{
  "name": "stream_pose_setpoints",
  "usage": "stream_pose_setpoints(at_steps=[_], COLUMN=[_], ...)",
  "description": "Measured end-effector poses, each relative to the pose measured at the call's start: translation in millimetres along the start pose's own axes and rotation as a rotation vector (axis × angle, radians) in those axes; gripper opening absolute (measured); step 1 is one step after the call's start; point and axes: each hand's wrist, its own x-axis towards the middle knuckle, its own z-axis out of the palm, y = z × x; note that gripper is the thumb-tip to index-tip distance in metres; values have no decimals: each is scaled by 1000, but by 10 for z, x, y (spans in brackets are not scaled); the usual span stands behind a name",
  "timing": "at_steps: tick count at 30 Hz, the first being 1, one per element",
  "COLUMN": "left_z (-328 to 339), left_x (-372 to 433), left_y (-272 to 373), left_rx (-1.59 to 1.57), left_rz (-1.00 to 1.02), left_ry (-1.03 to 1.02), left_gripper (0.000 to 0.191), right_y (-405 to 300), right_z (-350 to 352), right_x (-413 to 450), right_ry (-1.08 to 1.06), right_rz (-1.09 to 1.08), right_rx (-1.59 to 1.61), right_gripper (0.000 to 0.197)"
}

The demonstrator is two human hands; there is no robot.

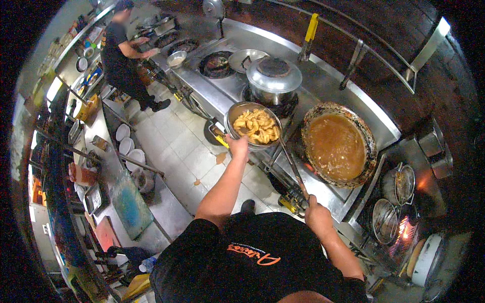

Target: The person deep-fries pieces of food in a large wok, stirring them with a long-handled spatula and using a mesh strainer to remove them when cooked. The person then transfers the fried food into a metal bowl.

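My left hand (238, 146) grips the near rim of a round metal bowl (232, 113), which holds browned, fried-looking pieces of food (257, 127). My right hand (317, 214) is closed on the handle of a long metal utensil (291, 161). Its far end meets the bowl's right side; the head cannot be made out. To the right of the bowl, a large wok (372, 151) with a crusted rim holds brown, bubbling liquid (337, 146). Just beyond the bowl stands a large lidded metal pot (274, 75) on the range.
Another person (121, 53) stands at the range, upper left. Round fryer baskets (385, 221) and a glowing flame (405, 229) are at the right. A prep counter (163, 200) with a worn cutting board (132, 206) and stacked white plates (135, 159) lies left, across the tiled floor (170, 140).
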Motion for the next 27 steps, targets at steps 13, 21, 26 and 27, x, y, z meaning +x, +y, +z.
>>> stream_pose_setpoints(at_steps=[13, 21, 26, 27], left_z=[-104, -478, -945, -986], left_x=[40, 295, -118, -199], left_y=[-464, -741, -366, -239], left_rx=[-275, -471, -334, -323], left_rz=[-285, -276, -255, -243], left_ry=[-214, -331, -240, -166], left_gripper=[79, 53, 53, 51], right_y=[545, 1779, 2080, 2144], right_z=[-101, 121, 910, 1270], right_x=[-223, 96, 342, 376], right_ry=[86, -101, -175, -260], right_rz=[343, 512, 698, 570], right_rx=[905, 2000, 1914, 1708], right_gripper=[31, 44, 59, 53])
